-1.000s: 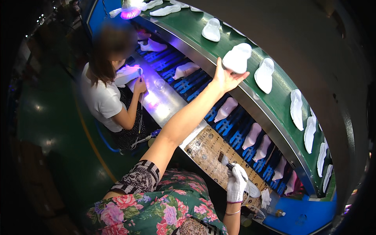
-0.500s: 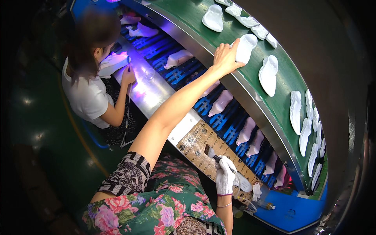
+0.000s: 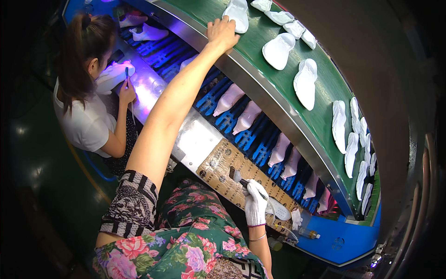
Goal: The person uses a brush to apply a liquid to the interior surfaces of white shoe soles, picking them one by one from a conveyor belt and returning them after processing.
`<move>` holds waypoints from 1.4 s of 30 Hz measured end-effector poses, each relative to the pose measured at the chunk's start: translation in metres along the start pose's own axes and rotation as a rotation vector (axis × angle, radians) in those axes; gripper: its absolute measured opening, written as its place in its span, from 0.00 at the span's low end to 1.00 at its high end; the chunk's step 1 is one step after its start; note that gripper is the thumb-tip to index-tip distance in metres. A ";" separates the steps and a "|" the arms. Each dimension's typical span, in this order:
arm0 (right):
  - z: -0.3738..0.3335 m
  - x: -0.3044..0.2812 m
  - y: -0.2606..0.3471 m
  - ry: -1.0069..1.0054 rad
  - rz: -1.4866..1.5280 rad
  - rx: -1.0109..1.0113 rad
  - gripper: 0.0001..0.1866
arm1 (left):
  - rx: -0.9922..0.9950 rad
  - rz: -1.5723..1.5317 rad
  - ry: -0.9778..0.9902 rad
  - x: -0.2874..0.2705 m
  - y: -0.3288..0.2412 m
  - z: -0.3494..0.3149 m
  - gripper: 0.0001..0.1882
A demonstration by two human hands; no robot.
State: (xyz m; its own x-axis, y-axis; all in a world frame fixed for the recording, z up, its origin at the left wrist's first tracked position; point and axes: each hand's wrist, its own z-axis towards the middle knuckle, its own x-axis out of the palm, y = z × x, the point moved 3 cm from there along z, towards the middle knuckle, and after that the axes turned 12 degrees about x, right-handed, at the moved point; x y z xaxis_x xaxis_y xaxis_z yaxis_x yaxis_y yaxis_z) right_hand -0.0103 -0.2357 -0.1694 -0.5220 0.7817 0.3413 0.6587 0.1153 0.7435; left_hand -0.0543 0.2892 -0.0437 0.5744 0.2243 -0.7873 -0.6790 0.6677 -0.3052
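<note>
My bare left hand (image 3: 223, 34) reaches up to the green conveyor belt. Its fingers are closed on the near edge of a white shoe sole (image 3: 237, 16) lying there. My right hand (image 3: 256, 203), in a white knitted glove with the wrist bare, grips a dark-handled brush (image 3: 237, 176). The brush's bristles point up and left, over the brown-papered ledge (image 3: 218, 160). Beside the glove a pale perforated shoe sole (image 3: 280, 210) lies on the ledge, partly hidden by the hand. More white soles rest on the belt, the nearest being one sole (image 3: 278, 51) right of my left hand.
Below the belt (image 3: 260, 76), pinkish shoe uppers (image 3: 247, 117) on lasts stand along a row of blue holders (image 3: 226, 122). At the left a co-worker (image 3: 90, 97) works on a shoe under violet light. A small bottle (image 3: 309, 233) and crumpled white tissue (image 3: 296, 217) lie at the ledge's right end.
My left hand has left one white sole on the belt and moved left to another. The view has shifted slightly. My right hand keeps the brush in about the same place.
</note>
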 end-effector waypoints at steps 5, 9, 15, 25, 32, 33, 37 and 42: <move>0.001 0.008 -0.004 0.028 0.044 0.035 0.12 | 0.075 -0.183 -0.192 -0.017 0.012 -0.045 0.13; 0.004 0.008 -0.007 0.064 -0.011 0.054 0.11 | 0.075 -0.667 -0.395 -0.043 -0.004 -0.108 0.11; 0.003 0.008 -0.001 0.131 -0.028 0.048 0.11 | 0.183 -1.031 -0.197 -0.123 -0.030 -0.221 0.12; -0.007 -0.019 0.053 0.251 0.122 -0.002 0.13 | -0.252 -0.977 -0.900 -0.245 -0.042 -0.298 0.17; -0.057 -0.002 0.099 0.423 0.198 -0.076 0.10 | -0.490 -1.432 -0.066 -0.177 -0.106 -0.310 0.12; -0.065 0.004 0.102 0.465 0.117 -0.098 0.10 | -0.503 -1.528 0.049 -0.158 -0.115 -0.318 0.12; -0.084 0.016 0.106 0.479 0.078 -0.031 0.08 | -0.611 -1.689 0.382 -0.089 -0.167 -0.352 0.15; -0.089 0.008 0.112 0.515 0.043 -0.055 0.12 | -0.865 -1.892 0.619 -0.054 -0.202 -0.431 0.25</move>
State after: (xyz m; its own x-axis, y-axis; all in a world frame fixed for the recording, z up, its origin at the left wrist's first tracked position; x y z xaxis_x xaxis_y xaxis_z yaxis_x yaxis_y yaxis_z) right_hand 0.0107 -0.2707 -0.0324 -0.7030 0.3801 0.6011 0.6635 0.0464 0.7467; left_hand -0.1454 -0.1635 -0.1703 0.5689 -0.4515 0.6874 0.2797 -0.6797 -0.6780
